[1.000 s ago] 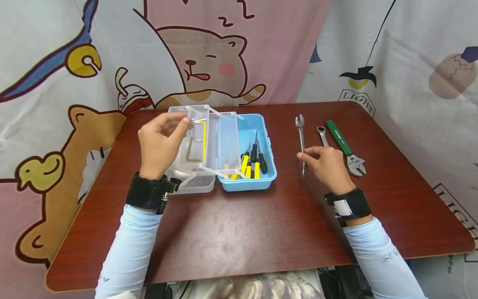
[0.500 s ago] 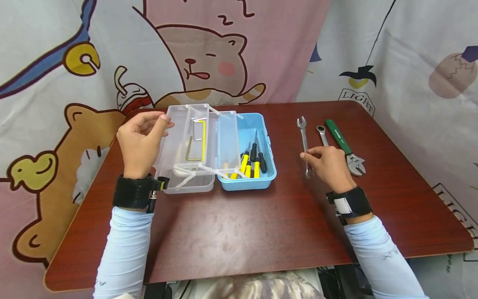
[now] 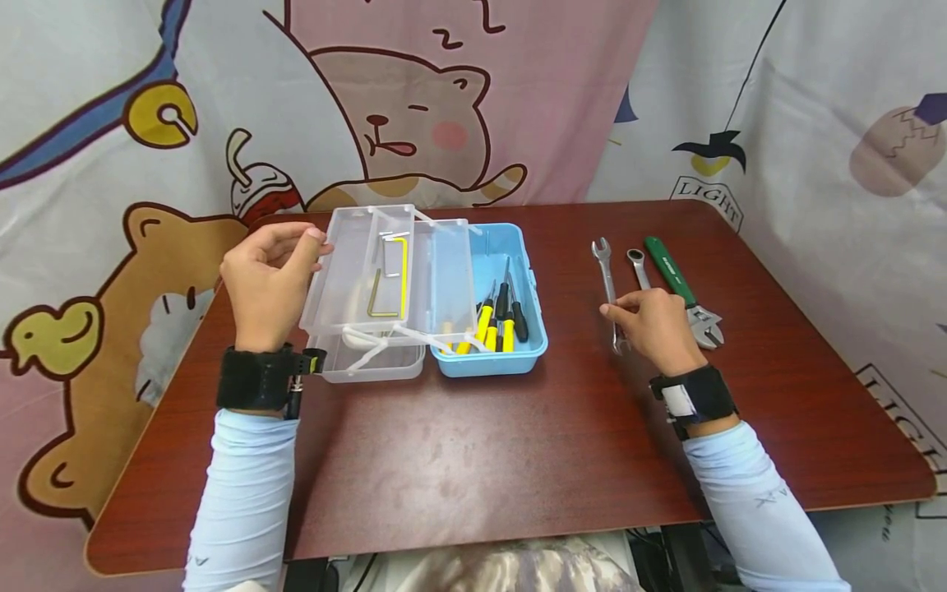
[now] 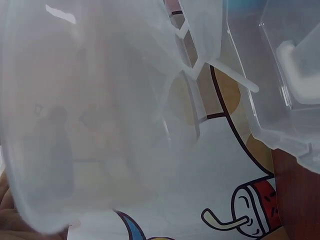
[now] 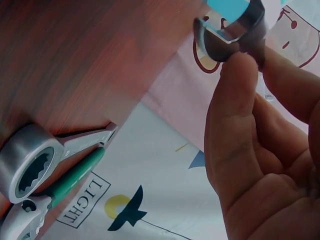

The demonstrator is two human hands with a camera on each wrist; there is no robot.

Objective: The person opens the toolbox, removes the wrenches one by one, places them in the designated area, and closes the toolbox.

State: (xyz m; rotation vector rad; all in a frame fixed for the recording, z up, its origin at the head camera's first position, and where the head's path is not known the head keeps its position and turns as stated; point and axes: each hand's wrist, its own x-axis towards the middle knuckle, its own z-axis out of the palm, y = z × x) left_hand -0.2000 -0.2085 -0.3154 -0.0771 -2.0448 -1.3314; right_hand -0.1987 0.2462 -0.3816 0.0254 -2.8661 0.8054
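My left hand (image 3: 268, 284) holds the outer edge of a clear plastic lid (image 3: 344, 271) on a fold-out toolbox. That lid fills much of the left wrist view, with fingertips at its lower left corner. Beside it lie several hex keys (image 3: 403, 279), one yellow, in a clear tray. The blue toolbox base (image 3: 488, 366) carries screwdrivers (image 3: 509, 316) with yellow and black handles. Over on the right, my right hand (image 3: 657, 325) pinches a combination wrench (image 3: 604, 267) between thumb and finger; its open end points away from me. One metal end (image 5: 225, 40) shows close up in the right wrist view.
A ratchet wrench (image 3: 638, 267) and a green-handled adjustable wrench (image 3: 681, 279) lie just right of my right hand. The brown table (image 3: 473, 477) ends at a patterned cloth backdrop (image 3: 562, 99). A clear lower tray (image 3: 385, 370) sits left of the blue base.
My left hand has moved left, and the clear lid's edge has swung out left with it. The pinched wrench has shifted slightly right and tilted, its open end leaning left.
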